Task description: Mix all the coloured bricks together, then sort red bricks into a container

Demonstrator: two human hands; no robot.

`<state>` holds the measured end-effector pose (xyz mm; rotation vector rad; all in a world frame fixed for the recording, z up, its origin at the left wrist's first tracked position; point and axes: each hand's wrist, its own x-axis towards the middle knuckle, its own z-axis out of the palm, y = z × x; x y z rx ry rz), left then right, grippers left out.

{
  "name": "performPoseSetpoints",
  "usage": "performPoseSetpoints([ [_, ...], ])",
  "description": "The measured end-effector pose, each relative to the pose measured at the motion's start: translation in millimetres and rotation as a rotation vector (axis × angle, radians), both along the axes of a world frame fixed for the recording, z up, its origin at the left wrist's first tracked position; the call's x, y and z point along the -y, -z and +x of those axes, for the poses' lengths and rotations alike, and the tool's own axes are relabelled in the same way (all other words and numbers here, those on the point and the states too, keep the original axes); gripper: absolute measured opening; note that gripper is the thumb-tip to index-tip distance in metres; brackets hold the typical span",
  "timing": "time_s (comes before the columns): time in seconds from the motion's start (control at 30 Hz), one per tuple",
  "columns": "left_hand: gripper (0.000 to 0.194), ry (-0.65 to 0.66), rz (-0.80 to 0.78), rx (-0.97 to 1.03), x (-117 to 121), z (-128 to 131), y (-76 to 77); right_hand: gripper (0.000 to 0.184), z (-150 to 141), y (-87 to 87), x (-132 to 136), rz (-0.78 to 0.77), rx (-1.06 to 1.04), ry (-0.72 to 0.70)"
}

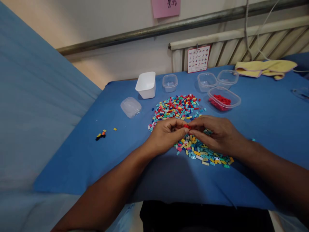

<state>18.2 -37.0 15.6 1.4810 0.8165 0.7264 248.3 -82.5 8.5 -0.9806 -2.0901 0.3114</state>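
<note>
Over a spread pile of small multicoloured toy bricks (173, 108), my two hands meet at the fingertips. Between them is a red toy brick (186, 126), partly covered by the fingers; whether it is one piece or more I cannot tell. My left hand (166, 133) pinches it from the left with thumb and forefinger. From the other side, my right hand (214, 132) pinches it too. Beyond my right hand stands a clear plastic tub (235, 101) with many red bricks (220, 100) inside.
Along the back stand a white tub (146, 85) and clear tubs (170, 83) (207, 82) (227, 78). A clear lid (131, 107) lies left of the pile. Several black, yellow and orange bricks (100, 135) sit farther left. A yellow cloth (265, 68) and a picture card (198, 59) are by the radiator.
</note>
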Motion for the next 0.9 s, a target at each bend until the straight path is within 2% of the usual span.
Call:
performPoseSetpoints([
  [0.13,0.028,-0.016,0.019,-0.002,-1.7,-0.3,3.6,0.018,-2.7,1.1,1.5,-0.052,-0.034,0.025],
  [0.4,0.031,0.029,-0.054,0.012,-0.3,-2.5,3.2,0.015,-5.2,4.8,0.1,-0.076,-0.082,0.097],
  [0.6,0.036,0.017,-0.108,0.067,-2.1,-1.3,3.1,0.014,-4.1,6.2,-0.3,-0.057,-0.088,0.068],
  [0.77,0.033,-0.020,-0.243,0.110,-4.5,-1.1,4.4,0.015,-3.6,6.8,-2.1,-0.028,-0.102,0.045],
  [0.9,0.027,-0.028,-0.265,0.110,-4.4,-0.7,2.4,0.014,-4.2,4.4,-2.3,-0.025,-0.122,0.003],
])
